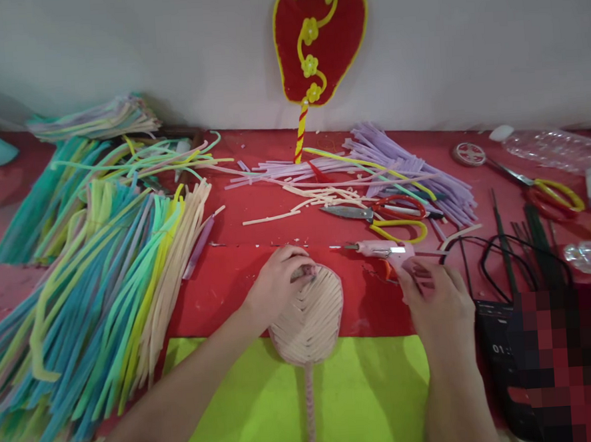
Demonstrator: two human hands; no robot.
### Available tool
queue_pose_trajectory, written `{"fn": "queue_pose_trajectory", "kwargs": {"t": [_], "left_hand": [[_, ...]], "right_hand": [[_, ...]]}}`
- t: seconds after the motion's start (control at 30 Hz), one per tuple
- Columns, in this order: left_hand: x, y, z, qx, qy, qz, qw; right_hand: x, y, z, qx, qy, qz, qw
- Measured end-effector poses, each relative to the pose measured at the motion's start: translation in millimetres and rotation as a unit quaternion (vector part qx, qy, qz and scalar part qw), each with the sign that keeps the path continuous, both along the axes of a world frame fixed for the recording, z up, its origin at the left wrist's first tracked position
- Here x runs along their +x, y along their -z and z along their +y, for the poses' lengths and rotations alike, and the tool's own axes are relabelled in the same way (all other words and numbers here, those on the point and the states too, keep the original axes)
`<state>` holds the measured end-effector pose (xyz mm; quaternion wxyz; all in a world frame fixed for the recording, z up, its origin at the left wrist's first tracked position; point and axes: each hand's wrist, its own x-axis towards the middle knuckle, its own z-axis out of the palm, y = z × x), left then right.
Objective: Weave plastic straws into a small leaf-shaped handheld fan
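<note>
We had a red table (pixel 236 231) across the whole width, with a yellow-green sheet (pixel 381 402) at its near side and heaps of coloured fuzzy stems (pixel 95 306) to the left. A red fan (pixel 335 52) with a yellow edge and yellow flowers stood upright at the back, beside the purple stems (pixel 402 168). Our pale fan (pixel 321 319) lay flat in front of us, its lower part and handle (pixel 310 407) over the sheet. We judged it well advanced: slanting rows filled the face that we could see, a pinkish edging followed the visible sides, and the handle looked covered. No flowers showed on it, and we could not tell whether the edging was complete beneath our left hand (pixel 274 282). Those fingers were bent close together at the top rim; whether they pinched anything there, we could not tell. Our right hand (pixel 443 305) had its fingers wrapped around a pink glue gun (pixel 382 248), its nozzle pointing left, apart from the fan. Scissors (pixel 350 212) with red and yellow handles lay just beyond it, near short pale offcuts (pixel 271 218).
</note>
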<state>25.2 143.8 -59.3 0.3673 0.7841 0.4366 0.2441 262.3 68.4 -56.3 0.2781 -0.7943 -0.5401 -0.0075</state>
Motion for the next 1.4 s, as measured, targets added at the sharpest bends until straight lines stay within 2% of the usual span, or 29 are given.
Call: {"fn": "queue_pose_trajectory", "kwargs": {"t": [0.07, 0.13, 0.17, 0.23, 0.33, 0.43, 0.57, 0.8, 0.93, 1.03, 1.13, 1.23, 1.4], "left_hand": [[0, 1.0, 0, 0.005, -0.001, -0.001, 1.000], [-1, 1.6, 0, 0.006, -0.001, -0.001, 1.000], [-1, 1.8, 1, 0.006, 0.000, 0.000, 1.000], [-1, 2.0, 1, 0.008, 0.005, 0.003, 1.000], [-1, 2.3, 2, 0.014, 0.015, 0.009, 1.000], [-2, 2.4, 2, 0.018, 0.027, 0.013, 0.999], [-4, 2.7, 2, 0.015, 0.033, 0.008, 0.999], [-6, 1.7, 2, 0.005, 0.029, -0.015, 0.999], [-12, -9.4, -3, 0.002, -0.027, -0.027, 0.999], [-18, -18.1, -14, 0.053, -0.082, 0.036, 0.995], [-23, -18.5, -30, 0.111, -0.101, 0.160, 0.976], [-26, -9.7, -46, 0.141, -0.106, 0.238, 0.955], [-26, 7.7, -60, 0.158, -0.079, 0.286, 0.942]], "right_hand": [[-6, -3.8, -1, 0.040, 0.011, -0.013, 0.999], [-17, -6.0, -2, 0.068, -0.011, -0.016, 0.997], [-23, -6.1, -2, 0.068, -0.044, -0.011, 0.997], [-38, -4.2, -2, 0.047, -0.154, 0.010, 0.987], [-56, 2.6, 0, 0.015, -0.314, 0.014, 0.949], [-65, 9.3, 2, -0.014, -0.365, 0.003, 0.931], [-68, 12.3, 4, -0.027, -0.384, -0.023, 0.923], [-72, 14.7, 5, -0.013, -0.376, -0.069, 0.924], [-74, 18.2, 5, 0.025, -0.372, -0.080, 0.924], [-75, 19.5, 4, 0.032, -0.369, -0.092, 0.924], [-78, 19.1, 2, 0.031, -0.361, -0.113, 0.925], [-81, 16.7, -1, 0.028, -0.343, -0.132, 0.929], [-87, 10.1, -2, 0.010, -0.333, -0.142, 0.932]]}}
